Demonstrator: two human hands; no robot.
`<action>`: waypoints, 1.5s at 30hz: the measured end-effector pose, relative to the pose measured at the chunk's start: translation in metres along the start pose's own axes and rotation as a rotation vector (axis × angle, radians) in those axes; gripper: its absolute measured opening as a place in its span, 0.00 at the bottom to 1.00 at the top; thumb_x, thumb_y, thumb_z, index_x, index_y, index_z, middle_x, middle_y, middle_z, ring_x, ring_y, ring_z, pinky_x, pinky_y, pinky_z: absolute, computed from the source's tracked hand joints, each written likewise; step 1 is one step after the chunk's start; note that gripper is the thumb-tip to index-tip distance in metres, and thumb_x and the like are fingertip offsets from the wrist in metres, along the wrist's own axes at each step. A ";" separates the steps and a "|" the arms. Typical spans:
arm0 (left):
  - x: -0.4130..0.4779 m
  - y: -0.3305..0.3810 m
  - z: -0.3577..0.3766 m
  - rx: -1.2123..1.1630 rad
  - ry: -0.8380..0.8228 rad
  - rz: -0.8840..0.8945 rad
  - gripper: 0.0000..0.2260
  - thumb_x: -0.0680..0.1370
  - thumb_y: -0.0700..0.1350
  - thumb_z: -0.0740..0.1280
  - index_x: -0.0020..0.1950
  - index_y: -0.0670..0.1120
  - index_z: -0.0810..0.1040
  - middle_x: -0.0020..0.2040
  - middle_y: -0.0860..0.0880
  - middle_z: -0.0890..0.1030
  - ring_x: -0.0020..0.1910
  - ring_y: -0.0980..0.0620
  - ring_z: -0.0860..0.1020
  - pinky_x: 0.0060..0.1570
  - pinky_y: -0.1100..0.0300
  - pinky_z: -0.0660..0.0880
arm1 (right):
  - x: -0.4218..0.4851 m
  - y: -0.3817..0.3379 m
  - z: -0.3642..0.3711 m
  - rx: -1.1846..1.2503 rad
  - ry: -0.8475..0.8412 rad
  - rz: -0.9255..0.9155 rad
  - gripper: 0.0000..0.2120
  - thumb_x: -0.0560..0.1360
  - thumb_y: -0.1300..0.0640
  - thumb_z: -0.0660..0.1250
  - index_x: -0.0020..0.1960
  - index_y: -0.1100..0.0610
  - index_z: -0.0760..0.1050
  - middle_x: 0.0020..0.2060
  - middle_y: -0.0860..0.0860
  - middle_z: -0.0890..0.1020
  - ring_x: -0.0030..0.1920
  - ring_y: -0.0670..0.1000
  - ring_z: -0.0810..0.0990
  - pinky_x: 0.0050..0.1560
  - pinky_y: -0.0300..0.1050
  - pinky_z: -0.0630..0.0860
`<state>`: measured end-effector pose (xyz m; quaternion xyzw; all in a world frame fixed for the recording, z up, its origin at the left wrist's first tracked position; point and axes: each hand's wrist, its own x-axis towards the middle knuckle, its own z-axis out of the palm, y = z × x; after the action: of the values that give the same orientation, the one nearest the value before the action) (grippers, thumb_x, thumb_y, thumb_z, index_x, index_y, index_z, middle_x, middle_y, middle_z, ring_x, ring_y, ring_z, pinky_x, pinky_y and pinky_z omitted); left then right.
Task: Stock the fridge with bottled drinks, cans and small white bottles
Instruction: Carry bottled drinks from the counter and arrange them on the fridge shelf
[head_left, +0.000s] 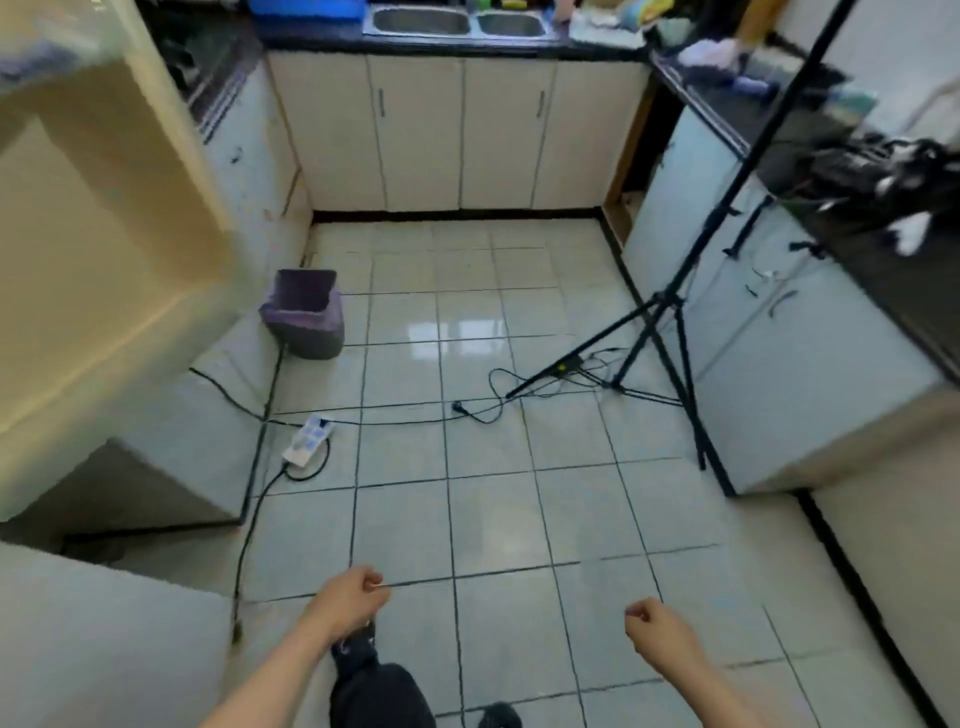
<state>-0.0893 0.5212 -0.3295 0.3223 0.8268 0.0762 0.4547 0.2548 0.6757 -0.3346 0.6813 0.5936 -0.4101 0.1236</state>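
left grip (356, 590) lower centre: fingers loosely curled, empty | right grip (647, 621) lower right: same, empty | bottles, cans: none in view | cream unit (78, 234) upper left: maybe the fridge, too blurred | my read: hands free to fetch stock

I see open tiled floor (483, 509) down the middle, up to the far cabinets (462, 130). A black tripod (666, 300) spreads its legs along the right edge, and loose cables (410, 422) trail across to a power strip (309, 439) near the left edge. A purple bin (306, 317) stands by the far left corner.
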 end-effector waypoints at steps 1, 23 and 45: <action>-0.001 0.014 0.018 0.031 -0.047 -0.008 0.11 0.78 0.47 0.64 0.59 0.47 0.75 0.58 0.48 0.79 0.60 0.51 0.76 0.55 0.64 0.69 | -0.001 0.030 -0.006 0.059 -0.004 0.071 0.09 0.77 0.58 0.60 0.55 0.57 0.75 0.52 0.55 0.81 0.51 0.54 0.80 0.50 0.42 0.73; 0.131 0.462 0.236 0.596 -0.483 0.342 0.12 0.79 0.45 0.62 0.59 0.40 0.76 0.57 0.41 0.79 0.57 0.43 0.77 0.59 0.55 0.73 | 0.026 0.272 -0.152 0.920 0.277 0.679 0.06 0.79 0.58 0.58 0.48 0.51 0.73 0.42 0.50 0.81 0.44 0.52 0.81 0.50 0.48 0.76; 0.028 0.840 0.551 0.333 -0.555 0.667 0.07 0.80 0.44 0.62 0.52 0.44 0.77 0.49 0.48 0.81 0.47 0.50 0.79 0.45 0.57 0.71 | 0.077 0.568 -0.394 1.282 0.712 0.722 0.06 0.79 0.61 0.62 0.50 0.52 0.76 0.44 0.48 0.80 0.43 0.47 0.79 0.43 0.42 0.76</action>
<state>0.7309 1.1019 -0.3137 0.6475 0.5259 -0.0049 0.5515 0.9305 0.8377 -0.3202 0.8584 -0.0086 -0.3638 -0.3616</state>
